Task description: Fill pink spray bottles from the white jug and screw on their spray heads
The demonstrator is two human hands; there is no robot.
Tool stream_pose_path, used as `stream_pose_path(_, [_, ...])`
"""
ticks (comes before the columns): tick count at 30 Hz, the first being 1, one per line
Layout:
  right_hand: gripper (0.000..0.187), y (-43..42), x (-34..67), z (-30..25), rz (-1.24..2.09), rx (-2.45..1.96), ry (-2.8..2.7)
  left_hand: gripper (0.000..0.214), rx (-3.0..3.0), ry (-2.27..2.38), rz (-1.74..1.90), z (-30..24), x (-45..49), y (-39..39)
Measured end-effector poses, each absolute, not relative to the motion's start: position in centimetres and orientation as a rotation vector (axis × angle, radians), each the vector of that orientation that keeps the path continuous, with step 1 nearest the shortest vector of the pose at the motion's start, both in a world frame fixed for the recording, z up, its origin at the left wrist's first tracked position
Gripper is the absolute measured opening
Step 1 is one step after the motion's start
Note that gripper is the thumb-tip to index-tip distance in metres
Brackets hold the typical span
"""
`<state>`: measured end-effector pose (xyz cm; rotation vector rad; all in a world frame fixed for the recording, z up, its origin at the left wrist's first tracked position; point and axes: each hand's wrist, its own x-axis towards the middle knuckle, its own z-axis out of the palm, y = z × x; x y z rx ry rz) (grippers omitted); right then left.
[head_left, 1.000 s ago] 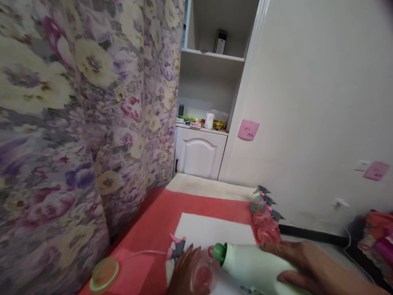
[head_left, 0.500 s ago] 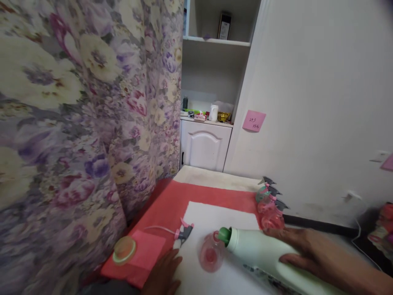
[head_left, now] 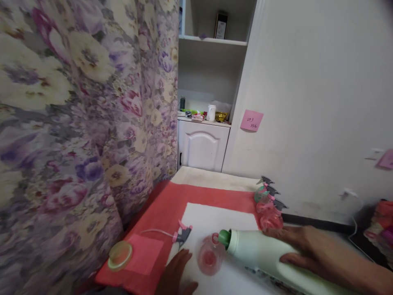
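Observation:
My right hand (head_left: pixel 303 250) is wrapped round a pale green detergent bottle (head_left: pixel 254 248), tipped on its side. Its green spout (head_left: pixel 225 237) meets the neck of a clear pink spray bottle (head_left: pixel 210 257), which has no head on it and stands on a white sheet (head_left: pixel 221 213). Whether liquid is flowing I cannot make out. Low in the view, my left hand (head_left: pixel 176 272) has its fingers apart and holds nothing, just left of the spray bottle. Above it lies a grey and pink trigger spray head (head_left: pixel 182 235) with a thin tube stretching left.
A round yellowish lid (head_left: pixel 120 256) lies at the table's left corner, beside a pink paper square (head_left: pixel 145 254). Several spray bottles with trigger heads (head_left: pixel 270 215) line the right edge near the wall. A flowered curtain (head_left: pixel 92 123) hangs on the left.
My left hand has moved right, closer to the spray bottle. My right hand still holds the detergent bottle tipped at its neck. The view has shifted slightly.

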<state>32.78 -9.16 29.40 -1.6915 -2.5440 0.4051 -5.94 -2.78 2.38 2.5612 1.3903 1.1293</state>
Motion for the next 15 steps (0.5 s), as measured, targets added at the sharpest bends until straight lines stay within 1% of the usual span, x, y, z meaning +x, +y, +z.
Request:
stream_pose_path(1, [0.051, -9.1, 32.9, 29.3, 0.391, -1.681, -2.56, 0.07, 2.474, 1.353, 1.085, 2.8, -4.6, -2.7])
stream_pose_path(7, [0.051, -8.2, 33.6, 28.5, 0.302, -1.578, -2.646, 0.077, 1.921, 1.292, 0.99, 3.6, 1.4, -0.7])
stream_pose_path(11, [0.052, -7.5, 33.6, 28.8, 0.307, -1.512, -2.676, 0.083, 1.846, 1.253, 0.94, 2.8, 1.9, 0.2])
stream_pose_path(15, [0.049, -7.0, 33.3, 29.8, 0.373, -1.423, -2.713, 0.086, 1.833, 1.243, 0.977, 2.0, 1.6, 0.3])
